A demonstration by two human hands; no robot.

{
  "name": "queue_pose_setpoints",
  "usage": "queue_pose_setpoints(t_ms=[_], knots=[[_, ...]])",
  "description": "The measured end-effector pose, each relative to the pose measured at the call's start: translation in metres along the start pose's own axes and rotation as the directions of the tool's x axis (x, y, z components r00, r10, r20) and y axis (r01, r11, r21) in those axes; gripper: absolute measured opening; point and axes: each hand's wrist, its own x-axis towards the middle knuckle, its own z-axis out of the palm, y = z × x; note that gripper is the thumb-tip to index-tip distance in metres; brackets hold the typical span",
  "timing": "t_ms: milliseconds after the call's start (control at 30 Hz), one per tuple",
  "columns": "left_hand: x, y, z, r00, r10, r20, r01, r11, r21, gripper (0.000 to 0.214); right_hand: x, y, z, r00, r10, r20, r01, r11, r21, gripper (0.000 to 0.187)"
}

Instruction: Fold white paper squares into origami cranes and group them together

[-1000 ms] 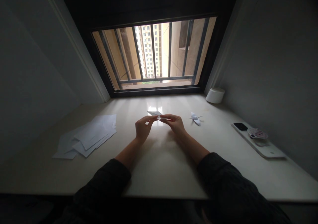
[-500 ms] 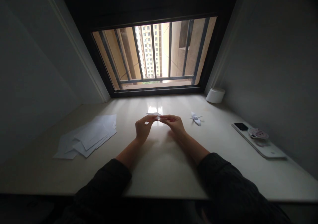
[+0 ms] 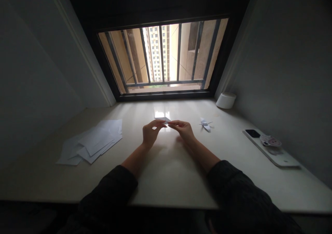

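A small piece of folded white paper (image 3: 162, 119) is pinched at its near end between the fingertips of my left hand (image 3: 152, 133) and my right hand (image 3: 183, 129). Both hands hover low over the cream desk (image 3: 166, 178), with their fingertips meeting at the paper. To the right of my right hand, a white origami crane (image 3: 205, 125) stands on the desk, apart from both hands. On the left, a loose pile of white paper sheets (image 3: 90, 142) lies beyond reach of my fingers.
A white cylindrical container (image 3: 226, 100) stands in the far right corner. A black phone (image 3: 252, 133) and a round printed sticker (image 3: 271, 141) lie on a white flat slab (image 3: 275, 154) at the right. A barred window (image 3: 163, 54) is behind the desk, between grey walls.
The view has shifted very slightly. My hands stay together on the folded paper, with only small finger movement.
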Motion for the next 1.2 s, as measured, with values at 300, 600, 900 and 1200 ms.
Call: queue_pose_setpoints(t_ms=[300,600,900,1200], knots=[[-0.001,0.000,0.004,0.994,-0.058,-0.094,0.055,0.998,-0.034,0.014,0.000,0.001,0.001,0.999,0.043,-0.003,-0.043,0.999,0.023,0.033],[-0.002,-0.017,0.012,0.982,-0.149,-0.117,0.127,0.975,-0.182,0.021,0.002,0.005,0.002,0.998,0.053,-0.021,-0.052,0.996,0.073,0.030],[0.001,-0.016,0.008,0.987,-0.158,-0.023,0.148,0.958,-0.247,0.024,0.005,0.013,-0.004,0.999,0.024,-0.045,-0.021,0.998,0.052,0.032],[0.000,-0.015,0.011,0.985,-0.155,-0.079,0.130,0.957,-0.257,0.016,0.002,0.006,0.002,0.994,0.058,-0.093,-0.049,0.994,0.096,0.033]])
